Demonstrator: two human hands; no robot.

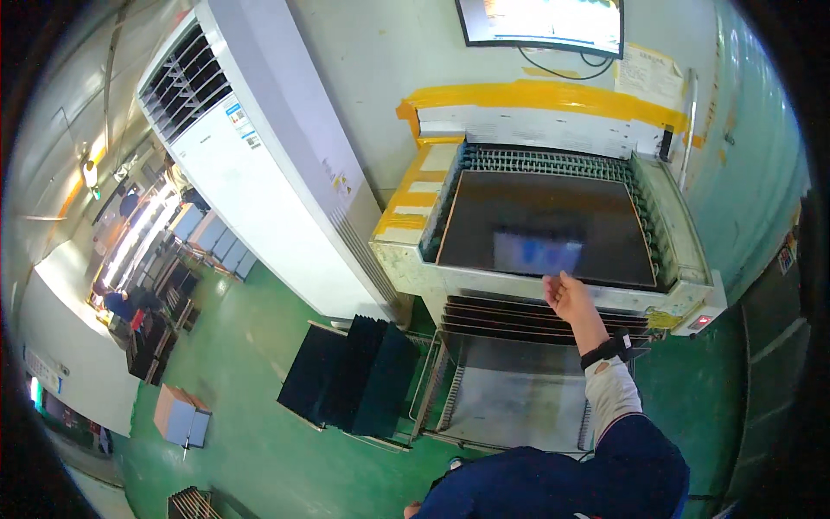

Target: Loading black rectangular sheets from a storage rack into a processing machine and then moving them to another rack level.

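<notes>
A large dark flat panel (540,216) with thin light side edges lies on the roller bed of a cream-coloured conveyor machine (406,255). At the panel's front edge is my right hand (567,298), palm partly turned up. Its fingers are loosely bent and apart, with nothing seen in them. Just below this hand, several similar dark panels (519,322) stand in a slotted wire rack (441,389). Only a sliver of skin, apparently my left hand (411,511), shows at the lower edge beside my dark shirt; its fingers are hidden.
Left of the rack, dark sheets (367,376) stand in another rack on the green floor. A tall white air conditioner (285,182) stands left of the machine. A screen (545,22) hangs above it. Grey-blue boxes (183,417) sit farther left, with workbenches behind.
</notes>
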